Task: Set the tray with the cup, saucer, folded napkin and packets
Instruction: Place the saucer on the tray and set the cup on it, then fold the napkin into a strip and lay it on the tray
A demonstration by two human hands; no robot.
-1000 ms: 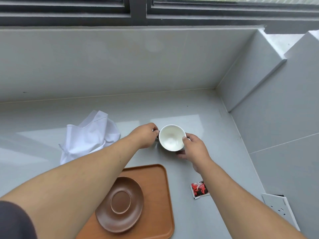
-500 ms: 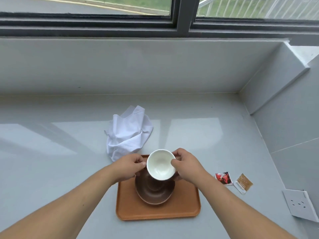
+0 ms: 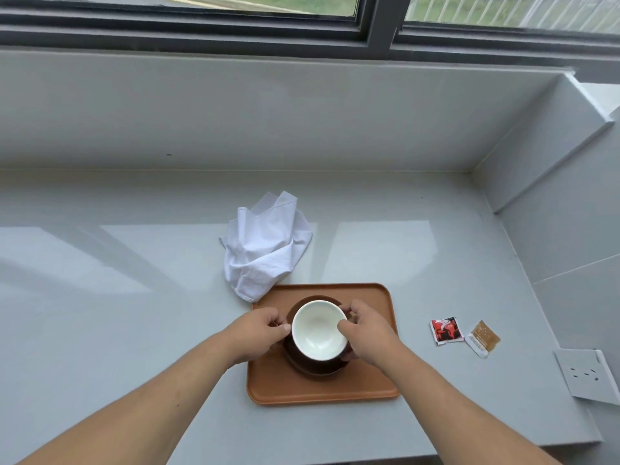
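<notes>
One camera, worn on the head, looking down

It faces forward and down at the grey desk (image 3: 134, 330) from close above. The tray (image 3: 322, 387) sits near, in the middle. Both arms reach in from the near edge. The window (image 3: 201, 15) runs along the far top. There is no second view to share with.

Two bare forearms and hands (image 3: 260, 332), no sleeves, no jewellery
</notes>
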